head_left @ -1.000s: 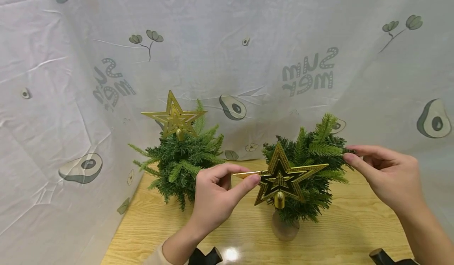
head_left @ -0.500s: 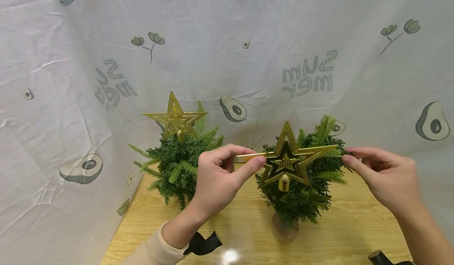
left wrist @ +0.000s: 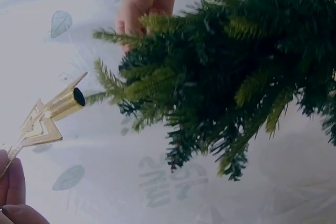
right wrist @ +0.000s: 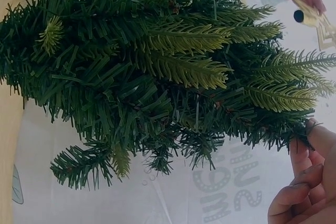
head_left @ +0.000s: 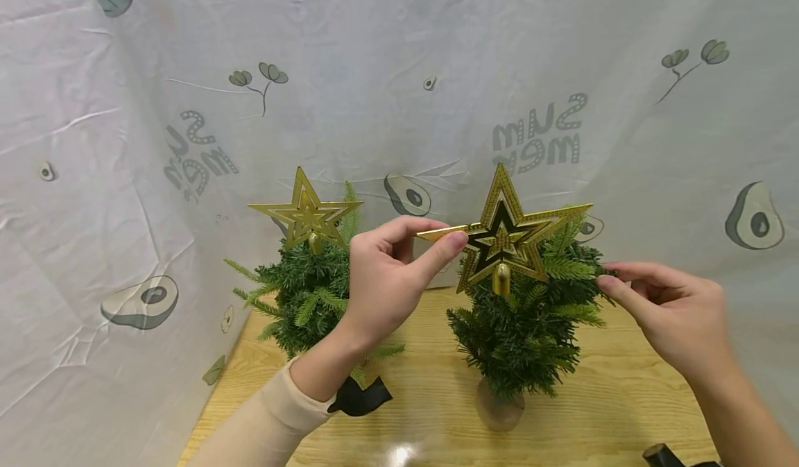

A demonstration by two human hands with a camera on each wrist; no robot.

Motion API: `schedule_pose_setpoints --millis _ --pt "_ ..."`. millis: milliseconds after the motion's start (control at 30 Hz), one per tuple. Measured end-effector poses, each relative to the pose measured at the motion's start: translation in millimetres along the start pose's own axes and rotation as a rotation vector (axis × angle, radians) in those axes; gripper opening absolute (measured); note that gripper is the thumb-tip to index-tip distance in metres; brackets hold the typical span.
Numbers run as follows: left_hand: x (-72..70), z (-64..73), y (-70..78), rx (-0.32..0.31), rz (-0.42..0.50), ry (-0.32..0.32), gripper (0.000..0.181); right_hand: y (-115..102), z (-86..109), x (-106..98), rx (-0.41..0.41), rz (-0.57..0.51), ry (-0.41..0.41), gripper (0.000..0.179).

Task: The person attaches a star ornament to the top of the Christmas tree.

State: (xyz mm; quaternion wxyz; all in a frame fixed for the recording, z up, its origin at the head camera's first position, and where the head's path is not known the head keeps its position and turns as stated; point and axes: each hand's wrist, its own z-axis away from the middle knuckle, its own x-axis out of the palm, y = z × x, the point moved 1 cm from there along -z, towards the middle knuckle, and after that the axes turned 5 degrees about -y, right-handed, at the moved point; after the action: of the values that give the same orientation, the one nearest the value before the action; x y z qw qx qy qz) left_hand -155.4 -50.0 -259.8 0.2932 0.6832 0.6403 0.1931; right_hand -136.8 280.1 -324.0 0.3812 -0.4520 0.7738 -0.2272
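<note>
My left hand [head_left: 393, 273] pinches one point of a gold star tree topper [head_left: 501, 234] between thumb and fingers. The star stands upright in front of the top of the right-hand small Christmas tree [head_left: 524, 342]. In the left wrist view, the hollow socket [left wrist: 68, 103] of the topper faces the tree's tip, apart from the main top. With thumb and forefinger, my right hand [head_left: 680, 314] pinches a branch tip on this tree's right side; the right wrist view shows the pinched branch end [right wrist: 302, 129] close up.
Another small tree [head_left: 306, 293] stands at left, bearing its own gold star [head_left: 307, 210]. Both are on a wooden table [head_left: 431, 384], with a printed curtain [head_left: 374, 127] behind. The right tree has a round base [head_left: 499, 408]. Black straps [head_left: 361, 397] hang by the wrists.
My left hand has lifted the star topper upward, from in front of the right tree's middle to near its top. My right hand keeps its pinch on the branch.
</note>
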Motion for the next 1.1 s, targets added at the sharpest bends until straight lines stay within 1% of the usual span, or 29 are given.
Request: schedule_pose_setpoints --millis 267,400,700,900,1100 --pt "-0.7 -22.7 -3.5 0.047 -0.009 0.009 0.01 0.4 2.3 0.4 0.026 0.005 -0.003 0.022" --pt "-0.7 -31.7 -4.2 0.061 -0.004 0.017 0.011 0.2 2.5 0.9 0.016 0.007 0.002 0.022" --pt "5.2 -49.3 2.6 0.057 0.023 0.019 0.014 -0.6 1.7 1.1 -0.012 0.004 0.006 0.023" --pt "10.1 -61.5 9.6 0.03 0.053 0.024 0.015 0.0 1.5 0.7 -0.015 0.011 0.008 0.023" --pt "15.8 -71.7 17.0 0.018 0.083 0.017 0.015 -0.5 2.8 0.4 -0.01 0.008 0.004 0.023"
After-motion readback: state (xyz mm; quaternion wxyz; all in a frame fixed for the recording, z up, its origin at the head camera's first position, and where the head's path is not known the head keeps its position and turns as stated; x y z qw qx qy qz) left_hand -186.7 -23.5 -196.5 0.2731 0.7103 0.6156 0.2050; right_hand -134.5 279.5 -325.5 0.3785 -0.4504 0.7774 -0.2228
